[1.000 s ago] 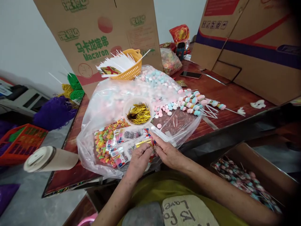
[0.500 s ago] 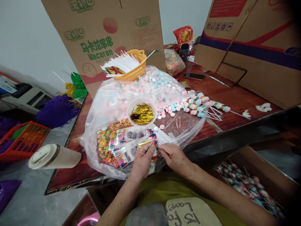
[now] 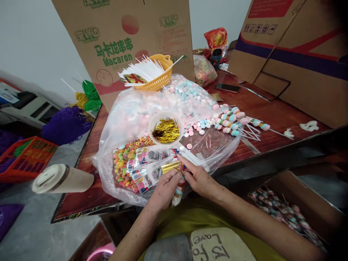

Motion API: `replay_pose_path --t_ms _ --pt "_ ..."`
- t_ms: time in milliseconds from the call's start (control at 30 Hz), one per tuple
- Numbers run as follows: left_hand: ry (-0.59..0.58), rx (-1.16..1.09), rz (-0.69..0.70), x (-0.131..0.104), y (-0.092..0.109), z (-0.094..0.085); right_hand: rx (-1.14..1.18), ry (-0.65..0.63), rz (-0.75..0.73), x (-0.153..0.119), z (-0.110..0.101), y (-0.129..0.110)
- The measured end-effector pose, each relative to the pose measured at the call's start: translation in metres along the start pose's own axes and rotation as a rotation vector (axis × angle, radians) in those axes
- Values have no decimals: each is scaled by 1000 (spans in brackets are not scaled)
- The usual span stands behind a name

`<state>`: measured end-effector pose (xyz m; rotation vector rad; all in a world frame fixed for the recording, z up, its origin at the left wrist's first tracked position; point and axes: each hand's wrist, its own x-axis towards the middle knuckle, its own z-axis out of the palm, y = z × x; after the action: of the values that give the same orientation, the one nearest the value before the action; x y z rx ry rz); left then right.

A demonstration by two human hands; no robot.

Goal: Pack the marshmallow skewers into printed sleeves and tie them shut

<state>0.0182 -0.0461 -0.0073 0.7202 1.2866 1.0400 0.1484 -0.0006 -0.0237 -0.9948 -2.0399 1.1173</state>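
Note:
A wrapped candy skewer point(image 3: 178, 192) hangs low between my hands, its pastel pieces showing below my fingers. My left hand point(image 3: 166, 186) is closed round the skewer's upper part, thumb on top. My right hand point(image 3: 198, 178) pinches at the gathered wrapper beside it, where a gold strip point(image 3: 170, 167) sticks out to the left. The exact grip of the right fingertips is partly hidden. Just beyond lie printed wrappers point(image 3: 156, 155) and a round tub point(image 3: 150, 125) of gold twist ties point(image 3: 167, 131).
Ring candies point(image 3: 122, 163) lie left of the wrappers. A yellow basket point(image 3: 157, 84) of white sticks stands behind. Finished skewers point(image 3: 231, 117) lie at right. A lidded cup point(image 3: 63, 179) stands at the left edge. An open carton point(image 3: 293, 181) sits below right.
My right hand has shifted slightly, its index finger now stretched over the top of the skewer. The skewer's lower end shows more below my left hand. The view has shifted a little.

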Motion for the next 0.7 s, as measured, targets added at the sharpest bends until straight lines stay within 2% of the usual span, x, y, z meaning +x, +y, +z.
replay_pose_path --t_ms 133,167,233,300,367,433,533,600,700 --pt "94 -174 48 3 2 4 45 169 98 -4 -1 -7" --pt "93 -199 34 2 4 4 83 173 102 -5 -4 -9" --pt "53 -184 -47 -1 10 2 119 55 35 -9 -12 -14" --pt "-30 -129 -213 -3 15 -3 86 -113 -142 -12 -23 -18" --pt "-92 -46 -295 -1 20 -9 38 -197 -315 -13 -33 -19" --pt "-58 -7 -284 1 21 -11 51 -213 -412 -11 -39 -18" --pt "-23 29 -260 2 22 -4 69 -213 -496 -9 -42 -14" --pt "-39 40 -271 2 23 6 -78 -184 -489 -12 -41 -13" --pt "-7 27 -237 3 27 22 -375 -99 -376 -18 -45 -12"
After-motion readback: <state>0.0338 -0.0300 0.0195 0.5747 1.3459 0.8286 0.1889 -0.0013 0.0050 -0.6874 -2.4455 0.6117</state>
